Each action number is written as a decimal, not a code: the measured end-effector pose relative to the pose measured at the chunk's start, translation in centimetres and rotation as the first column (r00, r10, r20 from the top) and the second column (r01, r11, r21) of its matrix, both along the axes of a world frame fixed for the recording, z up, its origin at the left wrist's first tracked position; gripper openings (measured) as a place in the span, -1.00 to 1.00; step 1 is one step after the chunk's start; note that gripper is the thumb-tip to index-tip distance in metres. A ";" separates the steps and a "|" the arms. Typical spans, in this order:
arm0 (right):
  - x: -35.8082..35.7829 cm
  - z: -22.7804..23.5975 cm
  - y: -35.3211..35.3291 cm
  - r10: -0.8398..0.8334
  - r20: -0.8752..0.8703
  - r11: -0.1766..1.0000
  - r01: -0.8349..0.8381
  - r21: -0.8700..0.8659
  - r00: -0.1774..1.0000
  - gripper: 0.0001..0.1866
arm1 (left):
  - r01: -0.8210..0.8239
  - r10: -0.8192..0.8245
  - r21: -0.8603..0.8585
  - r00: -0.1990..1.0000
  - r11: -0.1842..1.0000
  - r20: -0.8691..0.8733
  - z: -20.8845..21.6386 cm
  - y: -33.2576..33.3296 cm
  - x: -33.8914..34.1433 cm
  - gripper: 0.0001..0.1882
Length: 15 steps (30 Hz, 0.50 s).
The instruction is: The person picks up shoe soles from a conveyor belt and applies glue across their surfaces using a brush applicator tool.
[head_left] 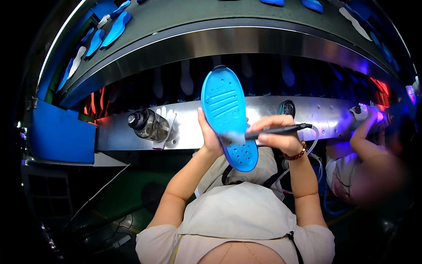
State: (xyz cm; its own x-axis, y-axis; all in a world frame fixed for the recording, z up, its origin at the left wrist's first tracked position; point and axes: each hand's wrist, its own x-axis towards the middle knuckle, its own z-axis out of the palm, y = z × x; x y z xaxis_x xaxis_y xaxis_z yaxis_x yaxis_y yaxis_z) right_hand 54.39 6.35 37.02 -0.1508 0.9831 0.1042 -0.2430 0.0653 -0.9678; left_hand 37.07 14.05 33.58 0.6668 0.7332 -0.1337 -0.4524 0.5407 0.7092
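My left hand [210, 135] grips the left edge of a bright blue shoe sole [225, 103], tilted upright in front of me. Grooves and small holes mark its surface, and a black piece shows at its top end. In my right hand [281, 135] is a brush [235, 138] with a black handle and pale bristles smeared by motion. The bristles lie over the sole's lower middle; whether they touch it I cannot tell. From the handle's end a clear tube [316, 134] runs down past my beaded wrist.
Beyond the sole runs a metal ledge [198, 121] bearing a dark bottle [151, 125], a white glove [169, 115] and a dark shoe piece [288, 108]. Farther off, a green conveyor belt [211, 11] carries several blue and white soles. A co-worker's arm [362, 136] reaches in at right.
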 end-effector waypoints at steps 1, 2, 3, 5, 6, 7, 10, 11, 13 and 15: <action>-0.1 -0.2 0.6 -0.145 0.112 0.987 0.137 0.083 0.983 -0.80 | 0.005 -0.005 0.000 1.000 1.000 0.002 0.2 0.2 0.4 -0.07; -0.2 -0.4 0.6 -0.150 0.114 0.986 0.141 0.084 0.982 -0.80 | -0.047 0.047 -0.009 0.999 0.999 0.001 0.4 0.3 0.8 -0.05; -0.3 -0.5 0.5 -0.147 0.217 0.973 0.101 0.208 0.965 -0.80 | -0.099 0.099 -0.017 0.995 0.995 0.000 0.5 0.4 1.1 -0.02; -0.5 -0.5 0.1 -0.046 0.277 0.916 -0.070 0.394 0.960 -0.81 | -0.101 0.106 -0.072 0.992 0.992 0.063 0.0 0.7 0.5 -0.01; -0.6 -0.3 0.2 -0.037 0.276 0.924 -0.073 0.376 0.960 -0.81 | -0.096 0.112 -0.128 0.986 0.987 0.126 -0.2 0.9 0.3 -0.01; -0.6 -0.5 0.1 0.004 0.152 0.943 -0.054 0.329 0.988 -0.81 | -0.157 0.165 -0.096 0.983 0.983 0.081 0.0 0.9 0.2 0.00; -0.8 -0.6 -0.1 -0.141 0.187 0.950 0.080 0.303 0.972 -0.81 | -0.211 0.222 -0.126 0.972 0.969 0.076 1.2 1.0 0.2 0.00; -0.7 -0.7 -0.1 -0.199 0.296 0.914 0.068 0.400 0.934 -0.80 | -0.229 0.241 -0.123 0.965 0.966 0.098 1.4 1.2 0.5 0.00; -1.2 -0.2 -0.8 -0.255 0.462 0.888 0.017 0.459 0.850 -0.79 | -0.215 0.226 -0.089 0.965 0.973 0.137 1.3 1.6 0.2 0.00; -0.7 -0.3 -1.0 -0.078 0.347 0.869 -0.107 0.482 0.935 -0.79 | -0.230 0.234 -0.043 0.959 0.972 0.161 1.1 2.1 -0.3 0.02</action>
